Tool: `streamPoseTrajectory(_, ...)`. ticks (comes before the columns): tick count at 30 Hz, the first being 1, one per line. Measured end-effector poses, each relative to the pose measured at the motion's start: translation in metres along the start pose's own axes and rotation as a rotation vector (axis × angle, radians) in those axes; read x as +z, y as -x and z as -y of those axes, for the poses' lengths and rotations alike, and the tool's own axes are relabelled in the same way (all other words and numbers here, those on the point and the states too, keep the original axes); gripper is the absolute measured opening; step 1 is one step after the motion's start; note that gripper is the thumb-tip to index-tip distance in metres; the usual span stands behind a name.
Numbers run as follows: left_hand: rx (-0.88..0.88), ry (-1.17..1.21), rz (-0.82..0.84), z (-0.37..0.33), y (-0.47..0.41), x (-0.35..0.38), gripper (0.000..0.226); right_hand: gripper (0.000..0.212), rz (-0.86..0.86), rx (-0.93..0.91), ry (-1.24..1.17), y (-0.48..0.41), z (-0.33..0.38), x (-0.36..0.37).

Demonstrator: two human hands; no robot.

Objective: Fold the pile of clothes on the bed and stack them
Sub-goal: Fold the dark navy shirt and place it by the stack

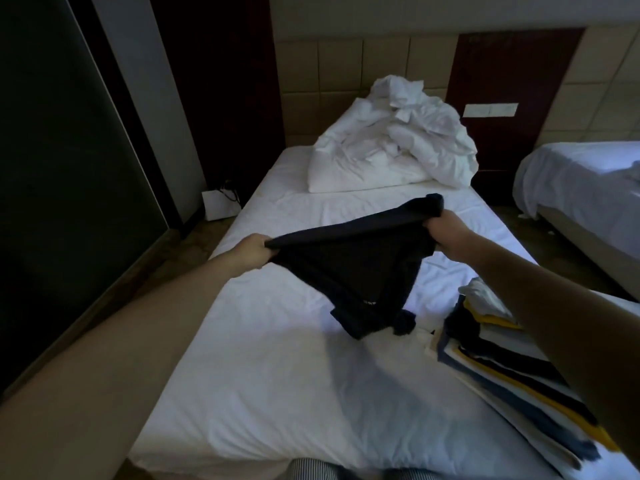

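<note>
You have two hands in view: your left hand (254,249) and your right hand (446,233). You can count one black garment (353,268) and one stack of folded clothes (502,358), its layers too hidden to number. There are two beds, the near bed (259,375) and a second bed (581,178), one heap of white bedding (398,140), one white box (220,204) and one wall switch plate (490,110).

Both arms bare, stretched forward; left hand (253,250) and right hand (449,233) fisted, well apart, each gripping the dark garment (349,271).
</note>
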State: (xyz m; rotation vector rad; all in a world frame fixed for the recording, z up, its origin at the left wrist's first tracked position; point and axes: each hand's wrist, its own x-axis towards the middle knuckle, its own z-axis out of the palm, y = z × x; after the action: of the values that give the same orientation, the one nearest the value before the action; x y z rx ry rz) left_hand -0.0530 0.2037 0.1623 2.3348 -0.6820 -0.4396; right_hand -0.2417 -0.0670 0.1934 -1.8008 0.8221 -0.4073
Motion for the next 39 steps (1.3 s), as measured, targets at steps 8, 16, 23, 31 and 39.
streamPoseTrajectory(8, -0.264, 1.121, -0.197, -0.049, -0.049, -0.013, 0.019, 0.031, -0.097, -0.167, 0.274, -0.047, 0.027, -0.008)
streamPoseTrajectory(16, -0.128, 1.204, -0.386, -0.103, -0.114, -0.084, 0.035, 0.032, -0.265, -0.394, 0.267, -0.117, 0.108, -0.022)
streamPoseTrajectory(23, 0.010, 1.101, -0.476, -0.106, -0.122, -0.114, 0.032, 0.024, -0.295, -0.553, 0.258, -0.113, 0.131, -0.022)
streamPoseTrajectory(31, -0.003, 0.006, 0.140, -0.002, -0.033, -0.071, 0.020, 0.015, 0.495, -0.154, 0.497, -0.040, 0.010, -0.007)
streamPoseTrajectory(39, -0.124, -0.547, 0.744, 0.118, 0.029, 0.074, 0.013, 0.022, 0.796, 0.099, 0.859, 0.019, -0.169, 0.072)
